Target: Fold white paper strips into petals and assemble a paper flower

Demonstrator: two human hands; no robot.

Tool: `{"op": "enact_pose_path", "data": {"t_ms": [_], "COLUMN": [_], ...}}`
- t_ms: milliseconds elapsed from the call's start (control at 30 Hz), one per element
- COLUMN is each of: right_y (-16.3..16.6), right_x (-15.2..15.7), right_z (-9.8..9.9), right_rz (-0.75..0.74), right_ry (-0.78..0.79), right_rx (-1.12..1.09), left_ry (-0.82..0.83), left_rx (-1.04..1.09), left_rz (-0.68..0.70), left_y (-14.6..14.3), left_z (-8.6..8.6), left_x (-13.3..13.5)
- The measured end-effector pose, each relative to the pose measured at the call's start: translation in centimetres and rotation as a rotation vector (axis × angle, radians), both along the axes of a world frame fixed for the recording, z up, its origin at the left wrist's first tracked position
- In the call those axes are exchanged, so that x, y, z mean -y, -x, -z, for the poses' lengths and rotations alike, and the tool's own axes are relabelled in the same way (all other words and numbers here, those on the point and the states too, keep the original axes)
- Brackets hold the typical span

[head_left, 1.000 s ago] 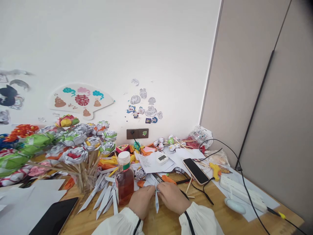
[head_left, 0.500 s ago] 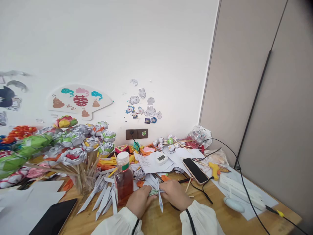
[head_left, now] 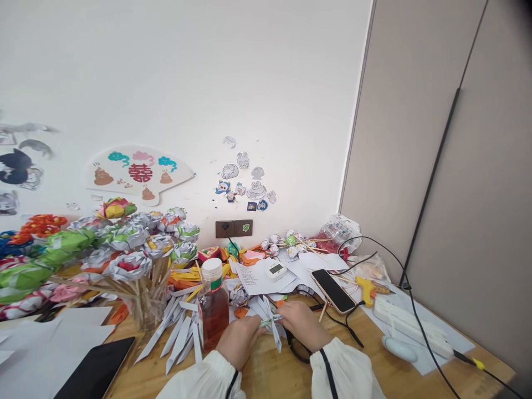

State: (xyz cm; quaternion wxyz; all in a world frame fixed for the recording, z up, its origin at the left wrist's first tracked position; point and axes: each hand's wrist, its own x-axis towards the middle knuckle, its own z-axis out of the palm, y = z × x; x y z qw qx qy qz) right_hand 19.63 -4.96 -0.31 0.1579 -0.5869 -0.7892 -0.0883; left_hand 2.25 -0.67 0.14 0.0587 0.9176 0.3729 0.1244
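My left hand [head_left: 240, 339] is closed on the left side of a folded white paper piece [head_left: 275, 336] with some green in it. From the right, my right hand [head_left: 305, 326] pinches the same piece, so both hands meet around it just above the table. Thin white points of the paper stick up and down between my fingers. Black loop handles, seemingly of scissors [head_left: 296, 350], lie on the table below my right hand, partly hidden by it. A bottle of reddish-brown liquid [head_left: 213, 310] with a white cap stands close to my left hand.
Folded white paper strips [head_left: 178, 338] lie left of the bottle. Paper flowers on sticks [head_left: 128, 266] fill the left side. A phone [head_left: 332, 291], yellow glue gun [head_left: 366, 289], white power strip [head_left: 413, 327] and black cables are at the right. A dark tablet [head_left: 95, 368] lies front left.
The paper piece has tilted a little between my hands, and my right hand has shifted slightly. More of the black loop handles shows beneath it. The whole view has moved slightly.
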Motion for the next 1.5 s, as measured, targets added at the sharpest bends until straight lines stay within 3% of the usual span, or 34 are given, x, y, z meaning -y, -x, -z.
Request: {"op": "enact_pose_path", "data": {"t_ms": [133,267,400,567,767,867,1100,1300,1500], "right_y": [0.2,0.1,-0.1,0.2,0.9,1.0,1.1,1.3,1.6], "right_x": [0.2,0.7,1.0,0.4,0.1,0.3,0.2,0.0,0.2], "right_z": [-0.2,-0.9,-1.4,-0.5,0.6,0.6,0.1,0.4,0.3], "right_rz": [0.005,-0.02,0.025,0.054,0.012,-0.007,-0.019,-0.023,-0.092], "right_ry": [-0.008,-0.043,-0.043,-0.023,0.18,0.203,0.022,0.003,0.008], "right_rx": [-0.052,-0.284,-0.408,-0.554,-0.96,-0.941,-0.716,-0.642,-0.614], "left_ry": [-0.002,0.051,0.219,0.416,0.437,0.522,0.56,0.769,0.744], "left_rx": [0.065,0.154,0.349,0.585,0.672,0.713,0.743,0.839,0.936], "left_rz": [-0.026,-0.061,0.006,0.026,-0.035,0.018,0.023,0.025,0.072], "left_y": [0.2,0.3,0.1,-0.2,-0.7,-0.9,-0.9,-1.2,-1.3], "left_z": [-0.1,-0.1,0.4,0.8,0.9,0.8,1.5,1.7,1.2], "left_x": [0.0,-0.1,-0.3,-0.4,-0.1,-0.1,-0.7,-0.4,0.0]}}
